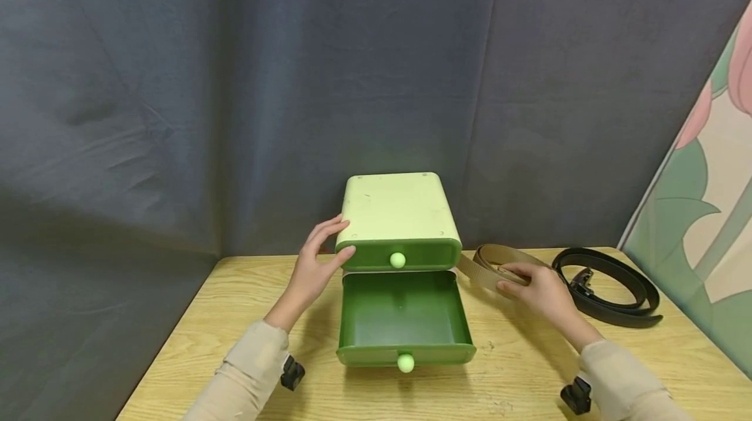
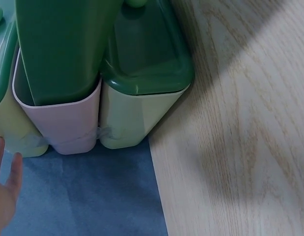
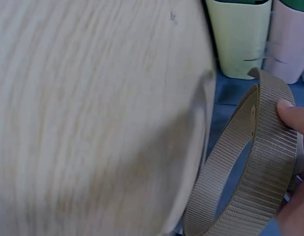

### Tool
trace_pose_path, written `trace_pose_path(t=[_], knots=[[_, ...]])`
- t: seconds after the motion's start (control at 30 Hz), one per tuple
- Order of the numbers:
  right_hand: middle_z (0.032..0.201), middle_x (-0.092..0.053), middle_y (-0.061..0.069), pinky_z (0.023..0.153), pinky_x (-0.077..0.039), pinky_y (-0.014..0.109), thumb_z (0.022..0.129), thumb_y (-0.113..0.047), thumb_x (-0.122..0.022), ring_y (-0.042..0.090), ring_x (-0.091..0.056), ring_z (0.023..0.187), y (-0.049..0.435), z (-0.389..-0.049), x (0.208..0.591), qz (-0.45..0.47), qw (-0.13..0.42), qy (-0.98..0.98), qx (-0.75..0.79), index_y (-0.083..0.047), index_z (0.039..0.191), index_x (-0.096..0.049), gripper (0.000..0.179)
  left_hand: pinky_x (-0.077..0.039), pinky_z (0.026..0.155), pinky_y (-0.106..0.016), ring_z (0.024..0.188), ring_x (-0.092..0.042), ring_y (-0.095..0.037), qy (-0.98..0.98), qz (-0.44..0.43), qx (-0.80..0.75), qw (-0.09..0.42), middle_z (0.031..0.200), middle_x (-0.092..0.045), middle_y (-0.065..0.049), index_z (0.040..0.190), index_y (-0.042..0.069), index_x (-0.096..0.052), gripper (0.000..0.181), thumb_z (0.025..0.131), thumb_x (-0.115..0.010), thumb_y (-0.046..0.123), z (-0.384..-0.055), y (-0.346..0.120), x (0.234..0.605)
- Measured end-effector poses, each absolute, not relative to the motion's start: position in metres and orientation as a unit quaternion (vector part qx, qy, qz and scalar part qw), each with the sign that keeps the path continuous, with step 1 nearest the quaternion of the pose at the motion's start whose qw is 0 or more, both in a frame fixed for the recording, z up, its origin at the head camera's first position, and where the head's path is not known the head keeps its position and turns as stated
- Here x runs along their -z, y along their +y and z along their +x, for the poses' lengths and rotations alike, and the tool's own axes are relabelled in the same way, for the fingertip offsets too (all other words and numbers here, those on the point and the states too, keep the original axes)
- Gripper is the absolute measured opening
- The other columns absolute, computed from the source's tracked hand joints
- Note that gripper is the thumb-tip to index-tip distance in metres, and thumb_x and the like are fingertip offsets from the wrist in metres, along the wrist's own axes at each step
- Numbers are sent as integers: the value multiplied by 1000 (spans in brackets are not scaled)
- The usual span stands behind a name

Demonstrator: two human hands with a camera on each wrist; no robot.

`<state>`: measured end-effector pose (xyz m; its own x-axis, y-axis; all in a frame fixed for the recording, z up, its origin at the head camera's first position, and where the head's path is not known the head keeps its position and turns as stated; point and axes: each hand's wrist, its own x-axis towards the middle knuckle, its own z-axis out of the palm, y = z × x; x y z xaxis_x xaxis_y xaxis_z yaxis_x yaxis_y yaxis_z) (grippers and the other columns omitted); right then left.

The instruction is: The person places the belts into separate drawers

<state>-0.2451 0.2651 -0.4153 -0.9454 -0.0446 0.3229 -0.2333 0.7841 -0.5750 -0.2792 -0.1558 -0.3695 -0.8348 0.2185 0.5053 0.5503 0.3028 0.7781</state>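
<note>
A small drawer cabinet with a pale yellow-green top stands at the table's back. Its upper green drawer is closed, while a lower green drawer is pulled far out of its pink casing. At the cabinet's upper left corner, my left hand touches the side and front edge, thumb apart from the spread fingers. My right hand pinches a coiled brown webbing belt right of the cabinet. In the right wrist view, the belt forms an upright loop with thumb on its outer face.
A coiled black belt with a dark buckle lies on the wooden table, right of my right hand. Behind the table hangs a grey-blue curtain. A flower-patterned panel borders the right side.
</note>
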Motion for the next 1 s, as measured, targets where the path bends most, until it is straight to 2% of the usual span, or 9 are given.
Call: trace_pose_path(t=[0.3,0.5,0.6,0.7,0.83,1.0], knots=[[121,-66,24,80,-52,53,91,-34,-74,40,-65,102,268,-226,396,65,150,-928,-336,-1,125,-67,48,-39,97,-48,138,-36,-15,-796,-240,535,151,152,-39,13,140,27,-56,47,95,-69,28,-280,-157,368],[116,-68,22,70,-52,34,90,-33,-75,34,-66,96,270,-210,381,63,153,-926,-339,-3,126,-68,47,-37,100,-49,139,-35,-16,-792,-238,542,147,152,-39,10,139,25,-56,47,94,-70,26,-274,-155,362],[117,-67,22,68,-51,29,91,-35,-74,33,-66,96,271,-201,372,62,148,-928,-337,-4,127,-67,48,-34,104,-53,141,-33,-16,-790,-237,545,147,152,-39,9,139,25,-57,47,94,-70,26,-275,-153,360],[117,-67,22,66,-51,26,91,-35,-74,21,-67,91,271,-191,364,64,152,-927,-337,-5,126,-68,47,-34,104,-54,141,-33,-15,-791,-237,544,148,152,-39,12,139,27,-57,47,94,-71,28,-279,-154,363],[115,-68,21,62,-50,23,88,-28,-77,-1,-61,82,267,-179,357,75,172,-922,-337,-7,123,-69,42,-35,103,-53,140,-33,-15,-793,-229,545,148,151,-40,13,139,26,-57,47,94,-71,27,-278,-155,362],[111,-70,17,57,-49,20,84,-20,-82,-5,-60,77,267,-159,348,96,195,-915,-340,-10,119,-72,38,-37,98,-56,138,-36,-16,-790,-233,549,141,152,-39,12,139,25,-56,47,94,-70,27,-279,-155,365]])
